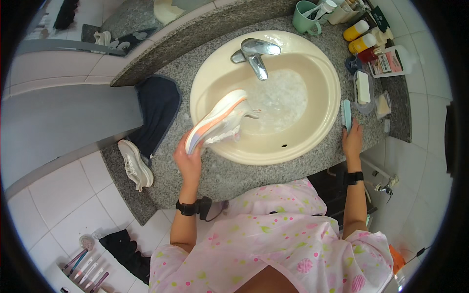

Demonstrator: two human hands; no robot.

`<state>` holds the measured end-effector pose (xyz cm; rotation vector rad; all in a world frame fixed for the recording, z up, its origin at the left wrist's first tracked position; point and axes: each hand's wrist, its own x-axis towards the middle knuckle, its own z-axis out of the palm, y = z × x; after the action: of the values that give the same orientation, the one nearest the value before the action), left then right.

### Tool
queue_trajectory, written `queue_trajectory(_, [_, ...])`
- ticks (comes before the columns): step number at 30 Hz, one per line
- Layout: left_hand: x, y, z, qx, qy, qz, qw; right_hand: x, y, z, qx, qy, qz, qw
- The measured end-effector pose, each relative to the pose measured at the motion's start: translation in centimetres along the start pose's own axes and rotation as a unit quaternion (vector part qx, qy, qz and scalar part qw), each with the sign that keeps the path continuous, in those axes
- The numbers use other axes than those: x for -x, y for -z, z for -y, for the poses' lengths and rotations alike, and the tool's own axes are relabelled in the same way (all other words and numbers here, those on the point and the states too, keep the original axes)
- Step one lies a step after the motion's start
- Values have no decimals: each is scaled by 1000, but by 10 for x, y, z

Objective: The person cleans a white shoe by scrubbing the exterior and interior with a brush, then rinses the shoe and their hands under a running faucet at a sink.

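A white sneaker (221, 118) with an orange and lilac sole is tilted over the left part of the cream sink basin (322, 105). My left hand (187, 155) grips it by one end. Cloudy, foamy water (283, 100) stands in the basin. On the counter right of the sink, my right hand (352, 139) has its fingers closed at the lower end of a light blue brush (347, 115); its bristles do not show. The matching white sneaker (135, 165) lies at the counter's left edge.
A chrome faucet (256, 54) rises behind the basin. At the back right stand a green mug (306, 18), yellow bottles (359, 36) and a white jug (389, 62). A soap dish (363, 90) sits beyond the brush. A dark cloth (159, 110) lies left of the sink.
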<state>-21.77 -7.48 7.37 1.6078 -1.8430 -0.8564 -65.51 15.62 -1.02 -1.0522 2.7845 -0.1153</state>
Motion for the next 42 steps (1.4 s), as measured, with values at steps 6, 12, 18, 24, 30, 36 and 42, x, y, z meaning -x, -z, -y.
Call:
queue_trajectory(6, [19, -4, 32, -42, 40, -4, 998, 17, 12, 48, -189, 2, -39, 981])
queue_trajectory(12, [38, -5, 55, -52, 32, 1, 998, 27, 4, 142, -95, 174, 159, 967])
queue_trajectory(18, [46, -9, 61, -84, 18, -7, 996, -3, -67, 193, 97, 184, 257, 944])
queue_trajectory(24, [51, -11, 59, -129, 2, -16, 992, 24, -64, 214, -78, 295, 254, 918])
queue_trajectory(30, [50, -14, 58, -159, -30, -11, 987, 99, 13, 268, -359, 329, 206, 849])
queue_trajectory(36, [44, -20, 55, -168, -58, -1, 984, 95, -13, 278, -221, 338, 178, 897])
queue_trajectory(42, [42, -19, 47, -187, -50, 16, 981, 96, -4, 280, -217, 332, 231, 888])
